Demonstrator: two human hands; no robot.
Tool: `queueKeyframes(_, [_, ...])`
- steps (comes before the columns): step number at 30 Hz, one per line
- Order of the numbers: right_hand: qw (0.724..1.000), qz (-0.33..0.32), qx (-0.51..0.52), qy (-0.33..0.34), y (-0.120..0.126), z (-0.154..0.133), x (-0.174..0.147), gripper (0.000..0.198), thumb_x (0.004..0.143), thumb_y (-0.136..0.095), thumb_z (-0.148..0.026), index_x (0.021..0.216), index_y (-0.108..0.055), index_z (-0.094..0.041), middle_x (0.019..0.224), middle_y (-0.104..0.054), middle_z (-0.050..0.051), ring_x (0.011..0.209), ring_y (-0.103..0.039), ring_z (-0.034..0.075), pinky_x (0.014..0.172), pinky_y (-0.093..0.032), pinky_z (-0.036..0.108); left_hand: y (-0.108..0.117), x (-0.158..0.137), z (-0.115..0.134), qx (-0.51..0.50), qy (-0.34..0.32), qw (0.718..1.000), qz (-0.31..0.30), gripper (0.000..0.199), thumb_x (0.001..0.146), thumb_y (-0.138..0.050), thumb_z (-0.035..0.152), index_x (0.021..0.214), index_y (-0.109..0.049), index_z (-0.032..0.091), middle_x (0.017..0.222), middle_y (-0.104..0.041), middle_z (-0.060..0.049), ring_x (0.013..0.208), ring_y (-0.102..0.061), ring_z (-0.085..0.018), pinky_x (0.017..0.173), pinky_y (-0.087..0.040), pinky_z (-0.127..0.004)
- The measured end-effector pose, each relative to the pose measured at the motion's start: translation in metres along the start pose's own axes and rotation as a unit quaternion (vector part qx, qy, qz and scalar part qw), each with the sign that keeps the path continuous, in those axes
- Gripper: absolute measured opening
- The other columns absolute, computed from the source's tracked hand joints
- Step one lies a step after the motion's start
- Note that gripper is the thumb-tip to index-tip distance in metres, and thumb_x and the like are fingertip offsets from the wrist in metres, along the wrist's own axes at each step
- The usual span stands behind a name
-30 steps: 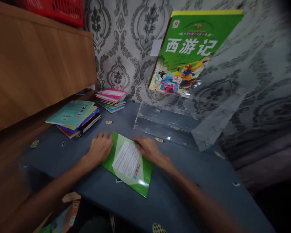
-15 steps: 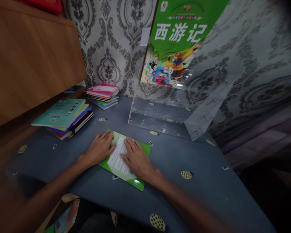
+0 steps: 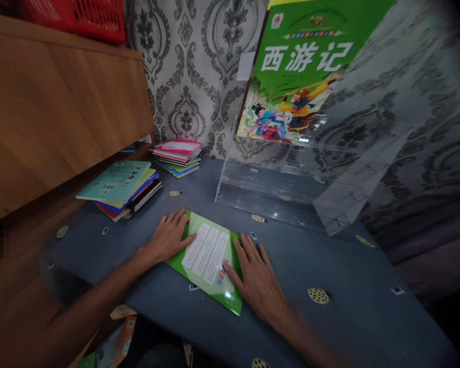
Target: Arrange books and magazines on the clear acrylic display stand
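Okay so there's a thin green book point(image 3: 209, 250) lying flat on the dark grey-blue tabletop point(image 3: 352, 286), sitting at a slant, with the side facing up showing a pale middle and white panels full of small print. The person has a hand on either side of it. Left hand point(image 3: 170, 236) is at the book's 10 o'clock, palm down, fingers close together on the edge, thumb stuck out over the cover. Right hand point(image 3: 255, 276) is at 3 o'clock, fingers fanned a bit, thumb resting on the cover. Neither one is pinching anything, they're just laid flat.

Using the green book as the middle of the dial: at 10 o'clock is a messy pile of books with a teal one on top point(image 3: 115, 183), and around 11 o'clock a smaller stack with a pink cover on top point(image 3: 178, 153). Between 1 and 2 o'clock there's a clear acrylic stand point(image 3: 341, 199) with a big green 西游记 book point(image 3: 291, 87) propped up on it, cover out. Patterned wallpaper point(image 3: 186, 120) behind. Wooden cabinet point(image 3: 69, 117) off at 10, red plastic basket point(image 3: 99, 20) on top of it. Down at 8 o'clock, below the tabletop edge, something orange and blue point(image 3: 117, 340) is half hidden, can't tell what.
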State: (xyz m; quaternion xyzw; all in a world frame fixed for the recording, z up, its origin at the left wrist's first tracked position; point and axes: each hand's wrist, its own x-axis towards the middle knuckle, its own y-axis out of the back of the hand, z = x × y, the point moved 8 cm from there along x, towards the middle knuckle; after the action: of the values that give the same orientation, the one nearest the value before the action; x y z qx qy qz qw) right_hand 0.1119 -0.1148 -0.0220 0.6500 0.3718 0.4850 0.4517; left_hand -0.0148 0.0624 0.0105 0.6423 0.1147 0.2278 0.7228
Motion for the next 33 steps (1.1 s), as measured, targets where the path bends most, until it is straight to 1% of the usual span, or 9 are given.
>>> queueKeyframes(5, [1.0,0.021,-0.014,0.016,0.006,-0.006,-0.016,0.066,0.101,-0.039,-0.057,0.157,-0.035,-0.021,0.157,-0.043,0.018,0.148,-0.035,0.035,0.116,-0.036,0.062,-0.002,0.0,-0.001,-0.006,-0.005,1.0,0.002,0.042,0.1,-0.044,0.052,0.12,-0.053,0.016,0.152,-0.048,-0.021,0.143,-0.042,-0.035,0.106,-0.041,-0.051])
queueKeyframes(9, [0.998,0.016,-0.023,0.061,0.016,-0.02,-0.032,0.063,0.101,-0.043,-0.055,0.155,-0.038,-0.023,0.156,-0.045,0.016,0.147,-0.037,0.036,0.112,-0.039,0.065,-0.003,0.0,-0.001,-0.006,-0.009,1.0,0.008,0.043,0.1,-0.043,0.052,0.121,-0.052,0.016,0.151,-0.048,-0.021,0.143,-0.041,-0.034,0.106,-0.041,-0.051])
queueKeyframes(14, [0.993,0.013,-0.007,0.118,0.024,-0.036,-0.048,0.066,0.099,-0.047,-0.054,0.158,-0.03,-0.029,0.157,-0.044,0.011,0.145,-0.041,0.037,0.107,-0.043,0.067,-0.003,-0.001,0.0,0.005,-0.004,1.0,0.006,0.043,0.099,-0.045,0.052,0.121,-0.053,0.016,0.152,-0.048,-0.022,0.145,-0.04,-0.035,0.107,-0.04,-0.052])
queueKeyframes(18, [0.991,0.019,0.002,0.133,0.027,-0.038,-0.052,0.062,0.102,-0.045,-0.046,0.159,-0.027,-0.031,0.156,-0.046,0.008,0.143,-0.045,0.034,0.105,-0.047,0.064,-0.002,-0.002,0.002,0.018,-0.003,1.0,0.022,0.042,0.099,-0.047,0.049,0.123,-0.055,0.016,0.15,-0.051,-0.021,0.144,-0.041,-0.034,0.11,-0.039,-0.053])
queueKeyframes(21, [0.991,0.021,0.001,0.136,0.028,-0.037,-0.051,0.059,0.102,-0.047,-0.043,0.158,-0.031,-0.032,0.156,-0.047,0.008,0.142,-0.046,0.033,0.105,-0.047,0.063,-0.002,-0.004,0.007,0.033,-0.013,0.999,0.037,0.035,0.1,-0.045,0.042,0.12,-0.057,0.016,0.145,-0.055,-0.019,0.14,-0.047,-0.032,0.113,-0.038,-0.052])
queueKeyframes(24, [0.99,0.021,0.002,0.14,0.027,-0.037,-0.051,0.06,0.101,-0.049,-0.044,0.157,-0.033,-0.032,0.155,-0.048,0.008,0.141,-0.048,0.034,0.104,-0.047,0.062,-0.005,-0.009,0.014,0.046,-0.022,0.998,0.032,0.032,0.1,-0.046,0.036,0.12,-0.058,0.015,0.145,-0.056,-0.019,0.138,-0.049,-0.031,0.114,-0.037,-0.051])
queueKeyframes(26, [0.99,0.027,0.004,0.139,0.026,-0.037,-0.051,0.06,0.101,-0.049,-0.044,0.157,-0.032,-0.032,0.155,-0.049,0.008,0.14,-0.048,0.034,0.105,-0.047,0.062,-0.008,-0.016,0.023,0.043,-0.038,0.998,0.019,0.035,0.099,-0.048,0.035,0.125,-0.057,0.013,0.147,-0.054,-0.02,0.14,-0.047,-0.031,0.116,-0.037,-0.049])
queueKeyframes(29, [0.991,0.034,0.013,0.132,0.024,-0.036,-0.052,0.059,0.102,-0.047,-0.043,0.158,-0.03,-0.034,0.155,-0.049,0.007,0.14,-0.048,0.032,0.106,-0.046,0.061,-0.011,-0.034,0.042,0.027,-0.091,0.995,0.002,0.042,0.101,-0.046,0.038,0.135,-0.052,0.013,0.151,-0.05,-0.019,0.145,-0.041,-0.031,0.118,-0.034,-0.049])
queueKeyframes(33, [0.991,0.036,0.018,0.128,0.023,-0.036,-0.052,0.056,0.102,-0.047,-0.044,0.156,-0.034,-0.034,0.155,-0.049,0.006,0.14,-0.048,0.032,0.108,-0.045,0.06,-0.015,-0.064,0.065,0.007,-0.179,0.984,-0.007,0.058,0.099,-0.048,0.054,0.145,-0.044,0.019,0.158,-0.042,-0.016,0.15,-0.033,-0.031,0.12,-0.031,-0.051])
